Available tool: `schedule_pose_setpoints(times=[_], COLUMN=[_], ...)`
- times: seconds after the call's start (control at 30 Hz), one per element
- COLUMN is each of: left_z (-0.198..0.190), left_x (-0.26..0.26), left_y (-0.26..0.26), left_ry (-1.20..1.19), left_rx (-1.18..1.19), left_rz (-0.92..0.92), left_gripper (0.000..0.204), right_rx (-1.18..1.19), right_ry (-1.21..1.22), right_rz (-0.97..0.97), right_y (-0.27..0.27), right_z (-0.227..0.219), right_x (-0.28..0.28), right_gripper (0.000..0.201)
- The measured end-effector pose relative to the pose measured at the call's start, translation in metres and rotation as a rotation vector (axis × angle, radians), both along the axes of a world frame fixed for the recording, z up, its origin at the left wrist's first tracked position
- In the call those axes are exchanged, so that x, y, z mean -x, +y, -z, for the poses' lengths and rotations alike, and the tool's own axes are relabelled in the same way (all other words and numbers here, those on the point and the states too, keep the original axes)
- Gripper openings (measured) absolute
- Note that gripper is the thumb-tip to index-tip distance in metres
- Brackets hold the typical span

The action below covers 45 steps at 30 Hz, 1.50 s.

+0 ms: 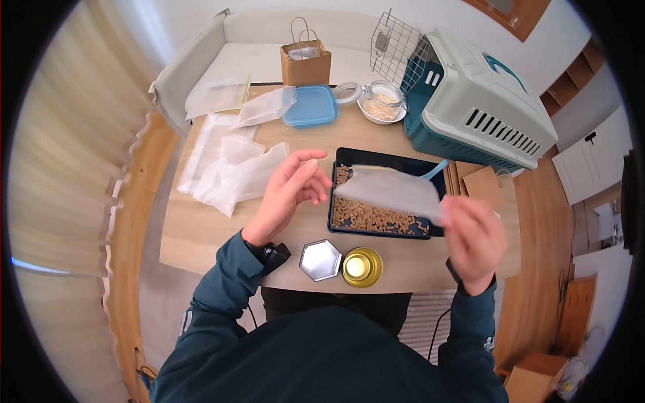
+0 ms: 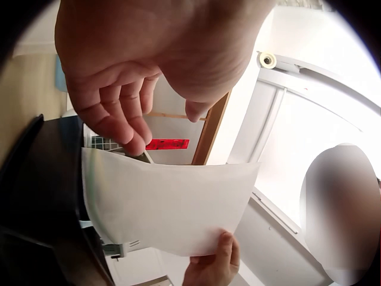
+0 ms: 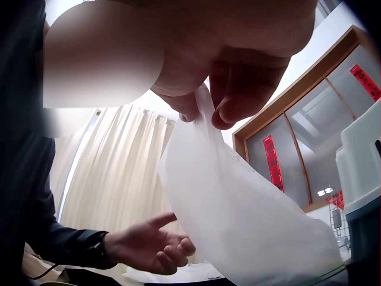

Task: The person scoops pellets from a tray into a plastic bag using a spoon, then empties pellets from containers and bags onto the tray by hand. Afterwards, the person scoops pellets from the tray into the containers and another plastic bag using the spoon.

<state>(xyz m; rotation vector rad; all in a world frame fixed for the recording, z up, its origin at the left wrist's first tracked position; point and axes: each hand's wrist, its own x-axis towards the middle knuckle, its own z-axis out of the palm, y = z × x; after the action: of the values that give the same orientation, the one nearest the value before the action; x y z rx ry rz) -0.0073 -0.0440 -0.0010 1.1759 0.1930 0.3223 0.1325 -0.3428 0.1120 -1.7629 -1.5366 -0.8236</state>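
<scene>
My right hand [image 1: 477,235] pinches one end of a frosted white plastic bag [image 1: 396,189] between thumb and fingers. The bag stretches leftward over a dark blue tray [image 1: 390,158] of brown pellets [image 1: 373,218]; in the right wrist view the bag [image 3: 232,196] hangs down from the pinch. Close to the bag's other end, my left hand [image 1: 290,191] is raised with loosely bent fingers and holds nothing. The left wrist view shows its fingertips [image 2: 136,146] right at the bag's upper edge. A light blue handle [image 1: 437,169] leans on the tray's far right side.
Near the table's front edge stand a hexagonal tin [image 1: 320,260] and a gold round tin [image 1: 362,267]. More frosted bags [image 1: 235,168] lie left. Behind are a blue-lidded box [image 1: 310,106], a glass jar [image 1: 384,101], a paper bag [image 1: 306,66] and a pet carrier [image 1: 477,101]. Cardboard [image 1: 480,185] lies right.
</scene>
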Motion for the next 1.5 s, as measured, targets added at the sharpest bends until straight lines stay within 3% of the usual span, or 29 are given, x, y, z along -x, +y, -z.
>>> schedule_pose_setpoints(times=[0.13,0.17,0.2,0.27,0.37,0.43,0.5,0.53,0.67,0.77,0.83,0.87,0.93,1.0,1.07,1.2,1.3,1.37,1.5], left_z=[-0.041,-0.041,-0.046,-0.060,-0.076,-0.083,-0.088,-0.089,-0.092,-0.078,-0.073,-0.067,-0.059,-0.058,-0.061,-0.036,-0.007,0.012,0.022], left_x=[0.007,0.006,0.008,0.015,0.026,0.029,0.032,0.036,0.056,0.075,0.084,0.084,0.085,0.078,0.065,0.038,0.025,0.020,0.012], left_y=[-0.008,-0.003,-0.003,-0.007,-0.012,-0.008,0.003,0.014,0.067,0.106,0.114,0.115,0.111,0.098,0.085,0.076,0.081,0.087,0.090], left_ry=[-0.021,-0.032,-0.033,-0.004,-0.081,-0.103,-0.125,-0.118,-0.082,0.038,0.360,0.362,0.209,0.211,0.149,0.203,0.299,0.528,0.605], left_rx=[0.207,0.203,0.195,-0.080,-0.091,-0.178,-0.262,-0.320,-0.432,-0.499,-1.182,-1.184,-1.490,-1.374,-1.579,-1.666,-1.807,-1.856,-1.714], left_rz=[0.304,0.364,0.361,0.328,0.359,0.310,0.267,0.172,-0.094,-0.111,-0.313,-0.314,-0.480,-0.437,-0.355,-0.283,-0.159,0.030,0.053], left_gripper=[0.066,0.062,0.062,0.050,0.045,0.044,0.044,0.041,0.036,0.036,0.036,0.036,0.037,0.045,0.056,0.064,0.068,0.071,0.069], right_rx=[0.128,0.148,0.140,0.192,0.195,0.193,0.268,0.263,0.261,0.294,0.267,0.245,0.257,0.209,0.212,0.190,0.201,0.211,0.196], right_ry=[-0.145,-0.178,-0.180,-0.185,-0.178,-0.160,0.024,0.020,0.058,0.093,0.119,0.146,0.150,0.190,0.215,0.326,0.391,0.417,0.502], right_rz=[-0.154,-0.214,-0.217,-0.266,-0.287,-0.309,-0.303,-0.314,-0.202,-0.076,-0.040,-0.003,0.013,0.062,0.060,0.099,0.133,0.142,0.184], right_y=[0.013,0.015,0.017,0.019,0.022,0.024,0.021,0.019,0.001,-0.013,-0.019,-0.022,-0.026,-0.027,-0.025,-0.025,-0.030,-0.034,-0.043], right_z=[0.014,0.018,0.018,0.017,0.021,0.023,0.019,0.018,0.026,0.032,0.041,0.045,0.047,0.053,0.054,0.066,0.077,0.085,0.096], right_x=[0.028,0.034,0.039,0.046,0.048,0.051,0.052,0.051,0.039,0.030,0.024,0.021,0.017,0.015,0.016,0.018,0.018,0.017,0.018], right_gripper=[0.037,0.036,0.036,0.033,0.034,0.036,0.044,0.044,0.050,0.048,0.047,0.046,0.045,0.044,0.042,0.035,0.031,0.030,0.026])
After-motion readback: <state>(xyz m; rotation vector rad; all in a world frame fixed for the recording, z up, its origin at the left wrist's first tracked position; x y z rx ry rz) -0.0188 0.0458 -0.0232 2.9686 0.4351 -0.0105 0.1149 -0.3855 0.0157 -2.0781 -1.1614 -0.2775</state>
